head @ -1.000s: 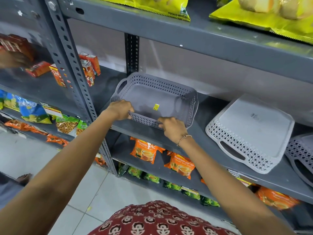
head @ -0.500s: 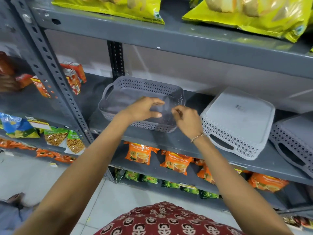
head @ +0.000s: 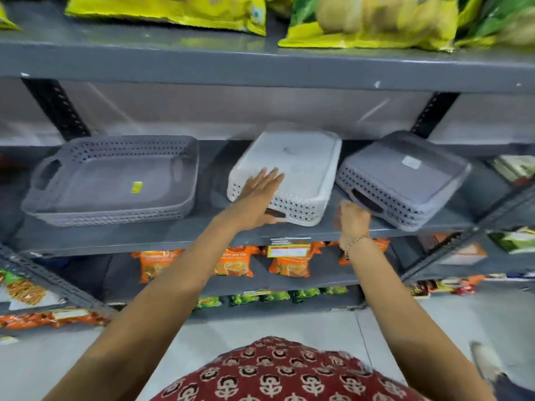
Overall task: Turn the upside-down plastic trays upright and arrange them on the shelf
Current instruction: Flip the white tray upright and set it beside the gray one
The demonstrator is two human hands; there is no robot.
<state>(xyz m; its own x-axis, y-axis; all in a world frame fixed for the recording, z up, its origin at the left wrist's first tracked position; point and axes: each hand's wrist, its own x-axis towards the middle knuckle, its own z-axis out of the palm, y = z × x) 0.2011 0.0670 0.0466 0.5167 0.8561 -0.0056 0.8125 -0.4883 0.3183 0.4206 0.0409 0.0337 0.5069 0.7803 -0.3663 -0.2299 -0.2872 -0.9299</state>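
Three perforated plastic trays sit on the grey metal shelf (head: 202, 235). The grey tray (head: 110, 183) at the left stands upright with a yellow sticker inside. A white tray (head: 301, 169) in the middle lies upside down. To its right a second grey tray (head: 405, 180) also lies upside down, tilted. My left hand (head: 257, 198) is spread flat against the white tray's near left corner, fingers apart. My right hand (head: 353, 218) is curled in front of the gap between the white tray and the right grey tray, close to the grey tray's handle slot; the frame is blurred there.
Yellow and green snack bags (head: 173, 10) lie on the shelf above. Orange packets (head: 234, 264) and green packets (head: 275, 296) fill the shelves below. A slotted upright post (head: 58, 108) stands behind the left tray. More goods (head: 512, 169) sit at the far right.
Both hands have let go of the upright grey tray and moved right to the upside-down trays. The view has swung right, bringing the second grey tray fully into sight.
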